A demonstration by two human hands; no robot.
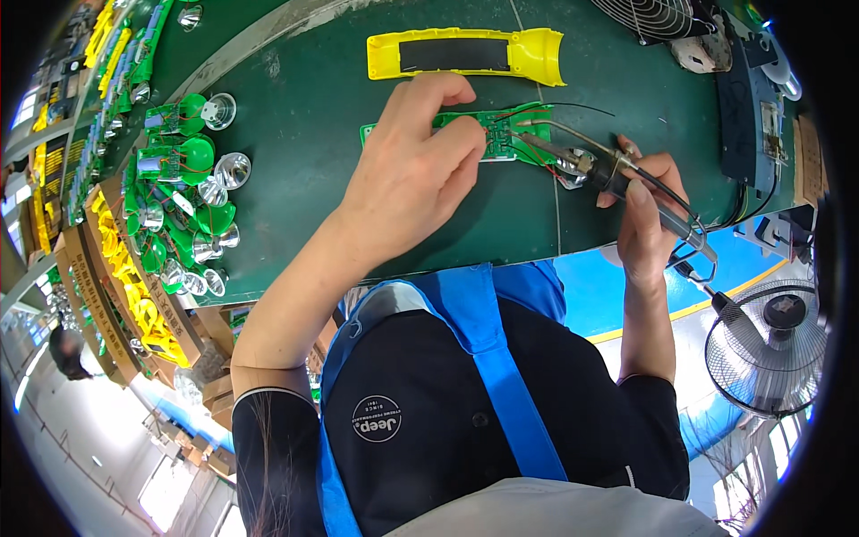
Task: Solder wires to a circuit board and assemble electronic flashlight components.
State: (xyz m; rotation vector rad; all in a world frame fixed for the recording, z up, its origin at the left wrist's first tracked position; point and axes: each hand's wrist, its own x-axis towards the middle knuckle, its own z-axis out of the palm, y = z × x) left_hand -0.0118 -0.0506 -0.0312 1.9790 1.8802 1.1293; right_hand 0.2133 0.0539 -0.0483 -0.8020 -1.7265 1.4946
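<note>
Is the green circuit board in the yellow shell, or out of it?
Out: the circuit board lies apart from the yellow shell, with green tabletop showing between them.

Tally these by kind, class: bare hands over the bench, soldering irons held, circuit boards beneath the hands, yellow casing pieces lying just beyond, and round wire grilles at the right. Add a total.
Bare hands: 2 (left hand, right hand)
Soldering iron: 1
Green circuit board: 1
Yellow casing piece: 1
Round wire grilles: 2
Total: 7

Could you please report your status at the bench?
Left hand at green board. Right hand gripping soldering iron, tip at board. Yellow housing beyond, apart from board.
</note>
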